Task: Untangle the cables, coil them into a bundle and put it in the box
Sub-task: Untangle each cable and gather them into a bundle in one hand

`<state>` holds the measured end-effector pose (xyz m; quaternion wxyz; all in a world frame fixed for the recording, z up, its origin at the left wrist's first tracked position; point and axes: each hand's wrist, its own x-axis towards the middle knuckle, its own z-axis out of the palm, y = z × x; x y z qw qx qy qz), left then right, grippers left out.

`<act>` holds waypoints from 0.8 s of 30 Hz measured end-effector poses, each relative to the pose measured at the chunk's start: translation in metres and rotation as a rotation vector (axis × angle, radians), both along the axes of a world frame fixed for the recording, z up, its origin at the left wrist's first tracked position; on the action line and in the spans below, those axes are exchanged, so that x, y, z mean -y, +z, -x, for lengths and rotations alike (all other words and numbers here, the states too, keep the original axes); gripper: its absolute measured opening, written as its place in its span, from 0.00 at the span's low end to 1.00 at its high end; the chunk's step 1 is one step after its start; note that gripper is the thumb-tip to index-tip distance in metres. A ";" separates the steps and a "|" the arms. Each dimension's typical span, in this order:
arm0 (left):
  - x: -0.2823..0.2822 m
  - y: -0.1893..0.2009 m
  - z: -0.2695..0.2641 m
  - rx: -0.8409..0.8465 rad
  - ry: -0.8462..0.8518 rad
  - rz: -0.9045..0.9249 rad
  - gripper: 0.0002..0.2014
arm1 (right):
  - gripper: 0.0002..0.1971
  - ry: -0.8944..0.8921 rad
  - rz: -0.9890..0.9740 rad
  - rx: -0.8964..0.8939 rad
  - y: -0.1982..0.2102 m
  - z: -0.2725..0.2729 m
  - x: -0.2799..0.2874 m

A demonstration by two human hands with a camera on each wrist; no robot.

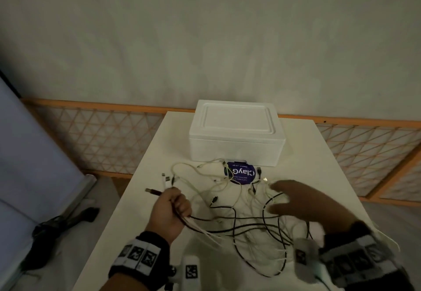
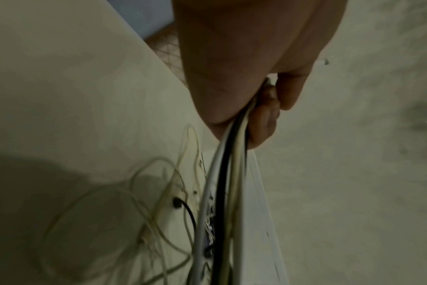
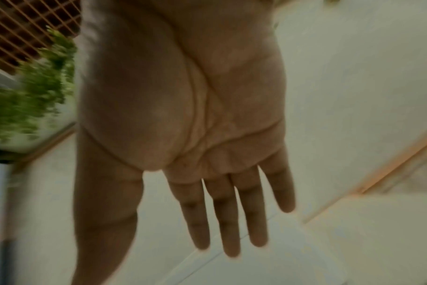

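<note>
A tangle of black and white cables (image 1: pixel 246 213) lies spread over the white table (image 1: pixel 323 154). My left hand (image 1: pixel 170 208) grips several cable ends in a fist, with plugs sticking out at its upper left (image 1: pixel 153 191). In the left wrist view the gripped cables (image 2: pixel 228 164) run down from my left hand (image 2: pixel 256 108) to the tangle. My right hand (image 1: pixel 293 202) hovers blurred over the right side of the tangle. Its fingers (image 3: pixel 224 216) are straight and spread, and it holds nothing. The white foam box (image 1: pixel 237 136) stands behind the cables with its lid on.
A round purple sticker (image 1: pixel 242 173) lies on the table in front of the box. A wooden lattice fence (image 1: pixel 102 136) runs behind the table. Dark gear lies on the floor at the left (image 1: pixel 57 229). A green plant (image 3: pixel 37 92) shows in the right wrist view.
</note>
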<state>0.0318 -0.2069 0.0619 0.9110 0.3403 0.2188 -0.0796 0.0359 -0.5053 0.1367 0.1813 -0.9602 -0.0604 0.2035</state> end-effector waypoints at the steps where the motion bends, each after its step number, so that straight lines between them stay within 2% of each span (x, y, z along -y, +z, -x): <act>1: 0.011 0.004 0.000 0.012 -0.027 0.009 0.18 | 0.40 0.033 -0.085 0.011 0.000 -0.001 -0.028; 4: 0.038 0.017 0.000 0.044 -0.103 -0.016 0.23 | 0.38 0.202 -0.233 -0.030 -0.009 0.004 -0.105; 7: 0.038 0.022 0.000 0.048 -0.088 -0.089 0.24 | 0.21 0.241 -0.335 -0.107 -0.029 0.010 -0.136; 9: 0.017 0.018 -0.002 0.056 -0.010 -0.083 0.22 | 0.12 0.308 -0.195 -0.075 -0.043 0.012 -0.128; 12: -0.026 0.004 -0.003 0.027 0.152 -0.076 0.22 | 0.04 0.336 0.020 -0.088 -0.060 0.017 -0.090; 17: -0.093 -0.025 0.004 -0.122 0.369 -0.153 0.21 | 0.06 0.131 0.125 -0.205 -0.062 0.025 0.005; 19: -0.107 -0.038 0.008 -0.184 0.404 -0.182 0.21 | 0.10 0.077 0.150 -0.271 -0.056 0.027 0.037; 22: -0.096 -0.049 0.015 -0.236 0.381 -0.203 0.22 | 0.10 -0.090 0.125 -0.406 -0.054 0.033 0.071; 24: -0.078 -0.052 0.019 -0.251 0.328 -0.213 0.21 | 0.19 -0.160 0.129 -0.478 -0.060 0.038 0.086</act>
